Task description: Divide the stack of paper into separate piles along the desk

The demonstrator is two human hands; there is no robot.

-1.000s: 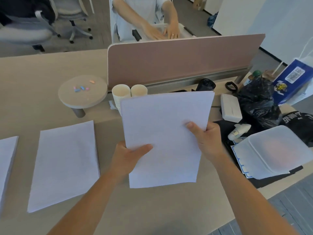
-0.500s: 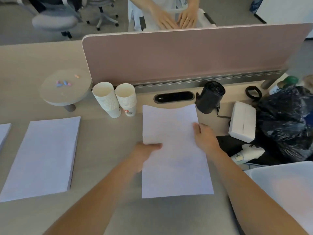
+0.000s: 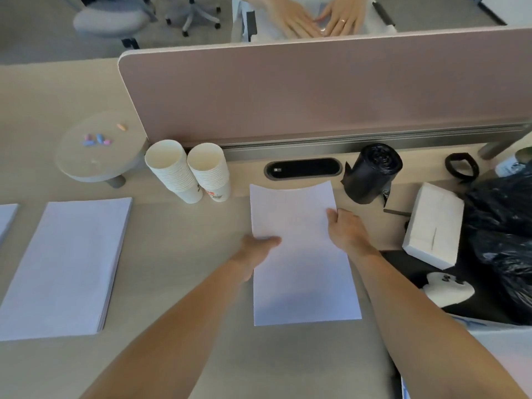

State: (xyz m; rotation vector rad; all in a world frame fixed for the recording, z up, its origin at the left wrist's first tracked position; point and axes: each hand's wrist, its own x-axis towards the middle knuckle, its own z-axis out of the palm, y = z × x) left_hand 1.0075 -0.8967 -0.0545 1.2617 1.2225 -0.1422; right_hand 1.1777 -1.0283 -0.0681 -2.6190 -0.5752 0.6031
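The left hand (image 3: 254,250) pinches the left edge of a thin sheaf of paper (image 3: 302,277), thumb on top and fingers hidden beneath. The right hand (image 3: 345,230) grips the sheaf's right edge a little farther out. Between the two hands the sheaf lies lengthwise on the desk (image 3: 178,249), its far edge bowed slightly upward. Just beyond the hands sits a dark cable port (image 3: 303,168), and beyond the left hand stand two stacks of paper cups (image 3: 188,174). Beyond the right hand lies a black roll of bin bags (image 3: 371,172), and to its right a white tissue pack (image 3: 434,243). Well left of the left hand rests a thicker pile of paper (image 3: 66,266), with the corner of another pile (image 3: 7,220) past it.
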